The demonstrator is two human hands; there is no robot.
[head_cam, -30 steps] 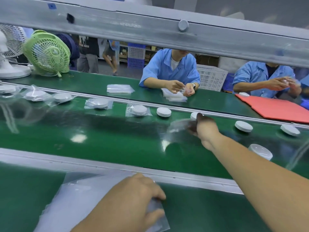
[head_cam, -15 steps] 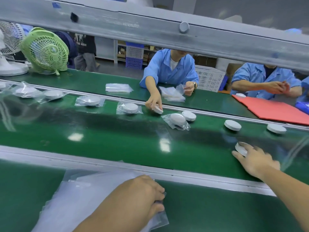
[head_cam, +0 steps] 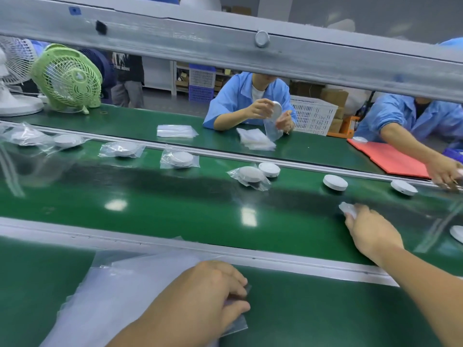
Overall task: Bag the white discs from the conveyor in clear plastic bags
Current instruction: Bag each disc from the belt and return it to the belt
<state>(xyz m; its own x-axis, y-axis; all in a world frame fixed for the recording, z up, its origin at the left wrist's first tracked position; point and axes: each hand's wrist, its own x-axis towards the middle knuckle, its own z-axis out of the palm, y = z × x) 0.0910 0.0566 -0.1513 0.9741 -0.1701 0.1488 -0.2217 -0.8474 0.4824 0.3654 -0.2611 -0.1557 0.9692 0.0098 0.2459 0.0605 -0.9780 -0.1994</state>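
My right hand [head_cam: 370, 231] reaches onto the green conveyor belt [head_cam: 175, 211] and grips a white disc [head_cam: 348, 211], mostly hidden under my fingers. My left hand [head_cam: 200, 299] lies on a stack of clear plastic bags [head_cam: 120, 291] on the near shelf and pinches a bag's corner. Bare white discs [head_cam: 335, 182] [head_cam: 403, 187] [head_cam: 269, 169] lie further along the belt. Another disc [head_cam: 457, 234] shows at the right edge. Bagged discs [head_cam: 250, 175] [head_cam: 180, 159] [head_cam: 124, 149] trail away to the left.
A grey metal beam [head_cam: 250, 48] crosses overhead. Two people in blue sit across the belt; one [head_cam: 250, 101] holds a disc over a bag, the other's hand [head_cam: 446, 171] reaches a disc. Bag piles [head_cam: 255, 141], a red mat [head_cam: 390, 159] and a green fan [head_cam: 67, 76] stand beyond.
My right hand let a bagged disc go on the belt, swung right and closed on a bare disc. My left hand stayed on the bag stack. The belt's discs drifted left.
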